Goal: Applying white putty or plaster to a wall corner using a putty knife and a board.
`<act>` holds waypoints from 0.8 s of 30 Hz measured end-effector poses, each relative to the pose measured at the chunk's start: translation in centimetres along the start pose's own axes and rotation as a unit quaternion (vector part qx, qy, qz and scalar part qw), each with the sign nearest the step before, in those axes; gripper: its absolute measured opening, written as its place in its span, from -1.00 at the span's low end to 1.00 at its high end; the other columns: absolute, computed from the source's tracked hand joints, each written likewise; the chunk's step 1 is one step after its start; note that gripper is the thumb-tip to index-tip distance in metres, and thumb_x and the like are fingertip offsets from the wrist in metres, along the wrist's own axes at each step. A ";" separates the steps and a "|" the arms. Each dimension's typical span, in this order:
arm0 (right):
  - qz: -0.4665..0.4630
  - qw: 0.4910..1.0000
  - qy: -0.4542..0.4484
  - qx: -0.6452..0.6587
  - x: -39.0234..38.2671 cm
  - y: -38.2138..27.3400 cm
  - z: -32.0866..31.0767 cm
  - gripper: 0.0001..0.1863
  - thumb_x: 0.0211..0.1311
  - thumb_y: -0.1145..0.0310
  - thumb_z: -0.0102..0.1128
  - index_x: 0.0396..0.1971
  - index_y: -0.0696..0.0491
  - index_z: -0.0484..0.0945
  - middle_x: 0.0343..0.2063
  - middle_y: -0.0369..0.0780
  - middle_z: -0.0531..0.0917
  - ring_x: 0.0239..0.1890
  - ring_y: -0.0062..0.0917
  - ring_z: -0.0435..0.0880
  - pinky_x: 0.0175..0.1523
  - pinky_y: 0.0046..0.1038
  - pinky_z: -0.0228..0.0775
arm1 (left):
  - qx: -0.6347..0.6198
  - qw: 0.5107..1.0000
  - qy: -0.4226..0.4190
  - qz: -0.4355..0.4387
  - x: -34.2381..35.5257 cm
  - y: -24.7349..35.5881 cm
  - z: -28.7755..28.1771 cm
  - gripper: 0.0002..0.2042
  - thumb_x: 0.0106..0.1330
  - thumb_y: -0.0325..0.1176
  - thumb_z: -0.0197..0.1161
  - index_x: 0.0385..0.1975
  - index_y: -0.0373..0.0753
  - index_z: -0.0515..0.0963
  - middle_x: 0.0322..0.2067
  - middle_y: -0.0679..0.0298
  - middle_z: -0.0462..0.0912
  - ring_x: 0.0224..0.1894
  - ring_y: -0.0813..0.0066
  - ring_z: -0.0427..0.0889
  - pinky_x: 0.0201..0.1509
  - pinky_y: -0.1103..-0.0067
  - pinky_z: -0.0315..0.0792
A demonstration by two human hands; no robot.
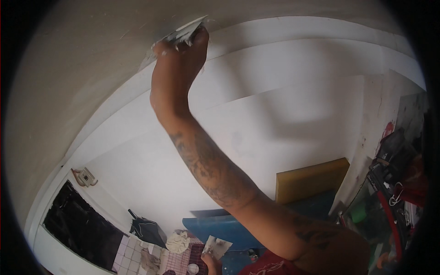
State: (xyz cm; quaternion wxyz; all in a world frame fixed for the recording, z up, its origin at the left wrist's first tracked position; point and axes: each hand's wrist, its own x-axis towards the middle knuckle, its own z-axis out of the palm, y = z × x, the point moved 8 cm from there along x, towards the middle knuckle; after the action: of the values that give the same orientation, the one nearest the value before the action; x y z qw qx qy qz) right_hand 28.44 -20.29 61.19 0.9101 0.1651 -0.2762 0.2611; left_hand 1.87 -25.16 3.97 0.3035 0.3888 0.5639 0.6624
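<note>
My right arm stretches up from the lower right. At its end my right hand [178,62] is closed around a putty spreader [190,30], a flat pale blade pressed to or very near the grey ceiling [87,59]. Whitish putty is smeared on the blade and on the fingers. Low in the picture, my left hand [211,264] grips a second putty spreader [217,247], a squarish plate with light and dark smears of putty on it. Only part of that hand shows above the lower edge.
White wall [256,119] curves below the ceiling. A yellow board [311,178] and a blue panel [215,229] stand against it. Bags and cables [389,165] crowd the right. At lower left are a dark opening [85,224], a black bag [149,231] and a crumpled cloth [178,241].
</note>
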 end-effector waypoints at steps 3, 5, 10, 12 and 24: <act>-0.008 0.999 -0.033 0.028 -2.8 -1.4 -0.2 -0.45 -0.38 0.68 -0.21 -0.16 0.19 0.15 -0.28 -0.20 0.29 -0.24 -0.53 0.27 -0.09 -0.60 0.06 | 0.071 0.996 0.047 -0.024 -0.3 0.7 -0.2 -0.80 0.05 -0.45 -0.10 -0.45 -0.47 0.40 -0.52 0.17 0.48 -0.53 0.43 0.48 -0.52 0.58 0.34; 0.006 0.996 -0.050 0.070 -3.3 -0.9 -1.3 -0.41 -0.39 0.70 -0.25 -0.11 0.18 0.13 -0.22 -0.20 0.29 -0.17 -0.51 0.26 -0.03 -0.60 0.03 | 0.155 0.985 0.017 -0.075 -0.8 1.0 0.4 -0.78 0.02 -0.43 -0.06 -0.42 -0.47 0.39 -0.51 0.18 0.47 -0.52 0.41 0.47 -0.50 0.58 0.34; 0.106 0.989 0.058 0.079 1.2 4.5 -5.9 -0.46 -0.30 0.72 -0.30 -0.12 0.20 0.12 -0.22 -0.16 0.29 -0.18 -0.47 0.30 -0.02 -0.54 0.09 | 0.037 0.998 0.024 -0.034 -0.6 -0.1 0.0 -0.81 0.02 -0.44 -0.07 -0.44 -0.44 0.40 -0.51 0.17 0.48 -0.51 0.44 0.48 -0.50 0.58 0.34; 0.080 0.993 0.057 0.073 3.7 5.6 -6.5 -0.48 -0.26 0.71 -0.31 -0.12 0.21 0.12 -0.21 -0.15 0.29 -0.18 -0.46 0.30 -0.03 -0.54 0.10 | -0.150 0.972 0.079 -0.162 -1.2 -1.6 0.1 -0.81 0.04 -0.44 -0.08 -0.45 -0.43 0.41 -0.52 0.16 0.49 -0.51 0.45 0.48 -0.49 0.58 0.34; 0.072 0.995 0.062 0.005 8.5 8.7 -7.0 -0.48 -0.10 0.61 -0.39 0.01 0.19 -0.04 -0.12 -0.12 0.21 -0.13 -0.44 0.26 0.00 -0.47 0.11 | 0.118 0.992 -0.017 0.032 -0.7 1.2 2.4 -0.80 0.06 -0.42 -0.11 -0.46 -0.43 0.41 -0.51 0.16 0.49 -0.51 0.42 0.49 -0.48 0.60 0.35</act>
State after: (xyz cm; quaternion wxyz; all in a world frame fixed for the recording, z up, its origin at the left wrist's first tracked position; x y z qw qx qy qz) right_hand 32.50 -6.89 61.97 0.9033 0.1328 -0.2292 0.3374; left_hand 4.33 -24.72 5.19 0.2435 0.4506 0.6205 0.5939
